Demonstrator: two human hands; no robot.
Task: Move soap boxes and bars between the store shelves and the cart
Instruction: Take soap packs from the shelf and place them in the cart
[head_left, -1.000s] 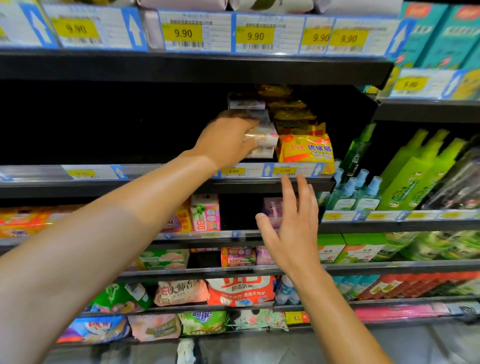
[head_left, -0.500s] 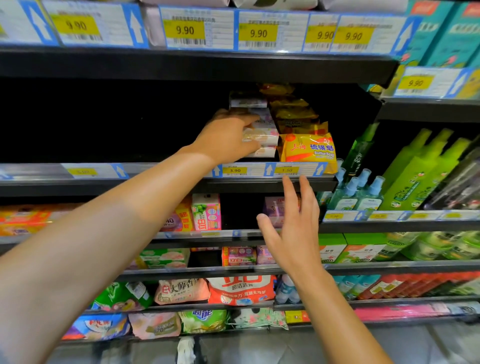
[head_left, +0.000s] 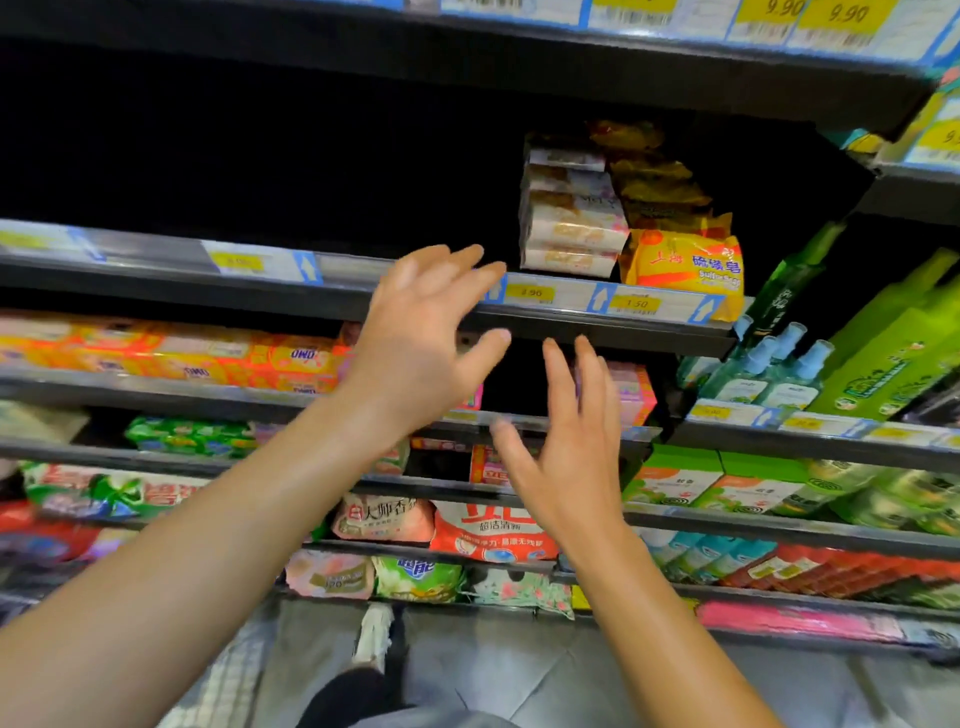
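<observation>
Both hands are up in front of the shelves and neither one has anything in it. The left hand (head_left: 415, 332) is spread out with loose, slightly bent fingers, sitting in front of the shelf edge (head_left: 571, 322) just left of the price tags (head_left: 530, 293). It's near the stack of soap boxes (head_left: 569, 218) but clearly apart from it, not touching. The right hand (head_left: 566, 457) is lower and a bit nearer, fingers straight and pointing up, thumb out to the left, also holding nothing.

The soap boxes are piled on that dark shelf, pale boxes stacked several high, pretty neat. Right beside them on the right are yellow soap packs (head_left: 685, 265), the front one touching the stack or nearly so, hard to say with the blur.

Further right there are green spray bottles (head_left: 893, 343) and smaller teal pump bottles (head_left: 763, 374). Lower shelves have orange packs (head_left: 291, 364) on the left and bagged laundry stuff (head_left: 488, 530) below the hands. A shoe (head_left: 374, 634) shows on the tiled floor at the bottom.
</observation>
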